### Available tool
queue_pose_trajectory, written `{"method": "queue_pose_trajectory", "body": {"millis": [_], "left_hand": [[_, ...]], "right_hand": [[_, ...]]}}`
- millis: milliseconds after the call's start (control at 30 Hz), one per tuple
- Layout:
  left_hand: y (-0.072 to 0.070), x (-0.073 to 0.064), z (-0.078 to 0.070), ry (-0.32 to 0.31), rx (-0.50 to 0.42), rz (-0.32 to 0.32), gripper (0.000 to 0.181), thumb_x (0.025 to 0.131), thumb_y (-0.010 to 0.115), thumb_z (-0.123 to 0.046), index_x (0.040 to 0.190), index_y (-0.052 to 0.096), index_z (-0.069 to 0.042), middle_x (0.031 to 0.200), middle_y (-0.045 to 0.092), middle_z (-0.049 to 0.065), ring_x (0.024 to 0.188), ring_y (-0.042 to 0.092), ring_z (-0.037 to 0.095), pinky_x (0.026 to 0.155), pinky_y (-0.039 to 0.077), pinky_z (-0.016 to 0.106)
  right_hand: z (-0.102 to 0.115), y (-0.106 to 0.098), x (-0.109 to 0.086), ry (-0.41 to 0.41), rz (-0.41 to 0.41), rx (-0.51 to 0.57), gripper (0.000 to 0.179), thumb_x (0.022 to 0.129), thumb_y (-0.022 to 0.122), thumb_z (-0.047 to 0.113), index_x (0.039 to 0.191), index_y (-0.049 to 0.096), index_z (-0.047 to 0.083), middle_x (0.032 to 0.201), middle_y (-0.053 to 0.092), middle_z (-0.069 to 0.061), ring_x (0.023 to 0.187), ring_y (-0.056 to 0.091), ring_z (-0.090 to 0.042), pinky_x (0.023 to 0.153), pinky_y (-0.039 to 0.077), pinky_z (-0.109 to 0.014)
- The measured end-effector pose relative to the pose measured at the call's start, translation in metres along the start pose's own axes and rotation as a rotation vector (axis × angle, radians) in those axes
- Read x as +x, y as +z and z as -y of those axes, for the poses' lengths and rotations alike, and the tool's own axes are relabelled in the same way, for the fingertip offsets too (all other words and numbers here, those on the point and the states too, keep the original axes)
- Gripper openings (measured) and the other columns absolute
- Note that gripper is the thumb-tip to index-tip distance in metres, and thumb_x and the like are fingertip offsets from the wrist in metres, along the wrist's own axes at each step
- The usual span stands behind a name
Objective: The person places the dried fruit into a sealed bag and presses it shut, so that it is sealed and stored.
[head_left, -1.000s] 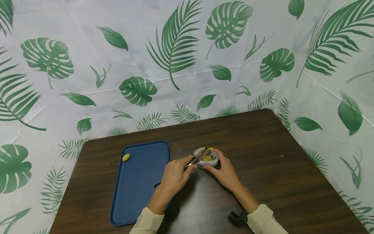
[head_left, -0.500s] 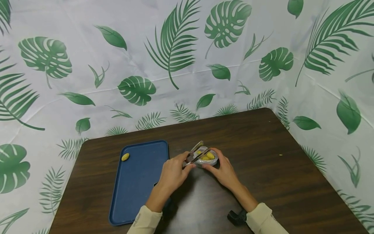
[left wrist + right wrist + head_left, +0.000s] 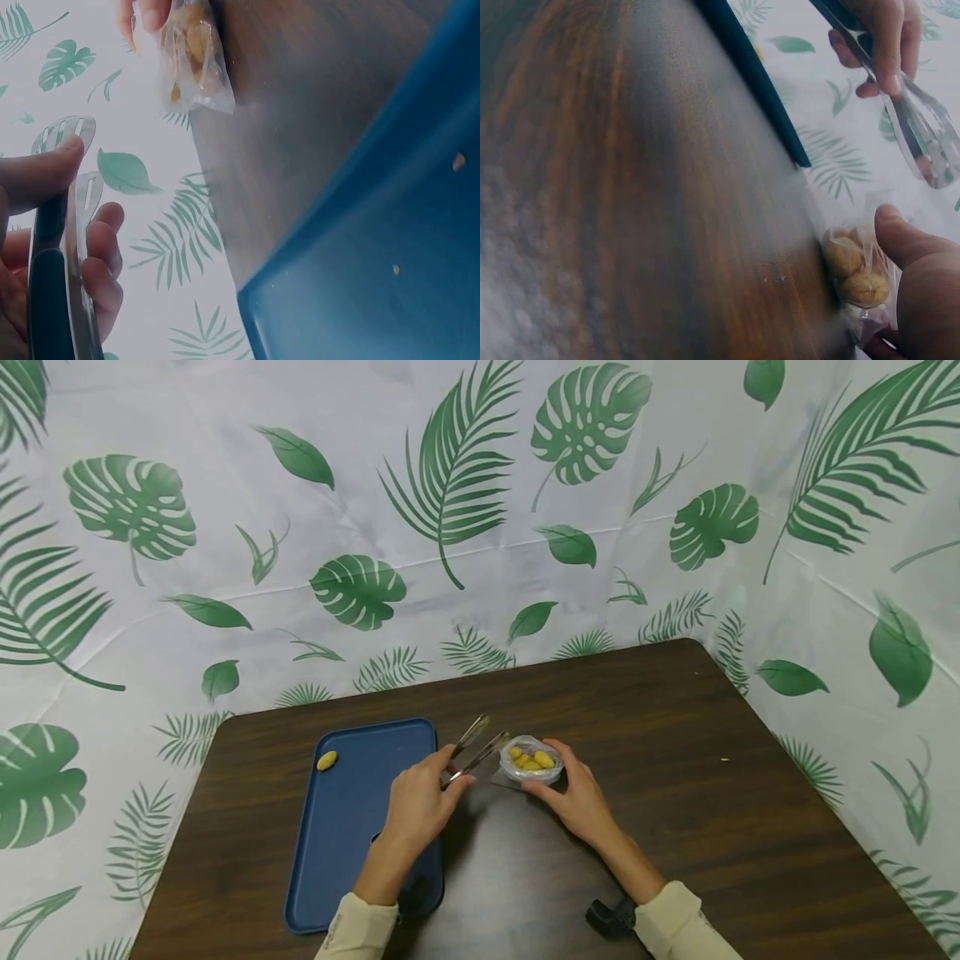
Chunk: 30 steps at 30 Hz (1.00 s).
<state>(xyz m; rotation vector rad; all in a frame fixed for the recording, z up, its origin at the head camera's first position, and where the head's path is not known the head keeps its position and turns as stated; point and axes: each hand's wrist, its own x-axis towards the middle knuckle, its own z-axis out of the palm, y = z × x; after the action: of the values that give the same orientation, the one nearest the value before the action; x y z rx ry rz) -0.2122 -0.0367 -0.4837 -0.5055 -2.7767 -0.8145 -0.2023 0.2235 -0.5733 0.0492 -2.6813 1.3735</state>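
Note:
My left hand holds metal tongs above the right edge of the blue tray. The tongs' arms are spread, with nothing between their tips. In the left wrist view, they show dark handles and slotted heads. With thumb and fingers on either side, my right hand holds a clear plastic bag upright on the table. Several yellow oval pieces lie inside its open mouth. They look rounded and brownish in the right wrist view. A single yellow oval piece rests in the tray's far left corner.
The blue tray lies left of the bag on the dark wood table. Small crumbs dot the tray. A leaf-printed cloth hangs behind the table. A tiny pale scrap lies on the right side.
The tongs have come out of the bag's mouth and moved left with my left hand, their arms spreading apart. My right hand has stayed on the bag.

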Motion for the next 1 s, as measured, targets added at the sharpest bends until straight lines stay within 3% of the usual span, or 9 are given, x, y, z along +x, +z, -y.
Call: {"method": "queue_pose_trajectory", "body": {"millis": [367,500,1000], "left_hand": [[-0.005,-0.003,0.010,-0.051,0.005,-0.009,0.039,0.088,0.082,-0.034,0.119,0.071,-0.013,0.086,0.072,-0.002,0.052,0.044,0.006,0.053,0.038,0.029],[-0.006,-0.004,0.014,-0.080,0.006,-0.008,0.034,0.088,0.081,-0.035,0.114,0.071,-0.014,0.082,0.070,-0.003,0.049,0.041,0.005,0.050,0.033,0.027],[-0.012,-0.010,0.028,-0.110,0.007,-0.027,0.042,0.089,0.082,-0.032,0.122,0.071,-0.010,0.090,0.076,0.003,0.058,0.056,0.007,0.054,0.044,0.031]], "right_hand": [[0.000,0.000,0.001,-0.012,-0.003,0.001,0.079,0.087,0.081,0.048,0.153,0.044,0.024,0.150,0.057,-0.014,0.137,0.051,-0.046,0.105,0.041,-0.068],[0.002,-0.001,0.000,-0.011,0.001,0.006,0.079,0.087,0.081,0.047,0.153,0.044,0.023,0.150,0.057,-0.015,0.137,0.051,-0.046,0.105,0.041,-0.069],[0.003,-0.001,0.000,-0.022,-0.006,0.011,0.079,0.086,0.082,0.045,0.152,0.045,0.021,0.149,0.058,-0.014,0.135,0.053,-0.045,0.105,0.042,-0.067]]}}
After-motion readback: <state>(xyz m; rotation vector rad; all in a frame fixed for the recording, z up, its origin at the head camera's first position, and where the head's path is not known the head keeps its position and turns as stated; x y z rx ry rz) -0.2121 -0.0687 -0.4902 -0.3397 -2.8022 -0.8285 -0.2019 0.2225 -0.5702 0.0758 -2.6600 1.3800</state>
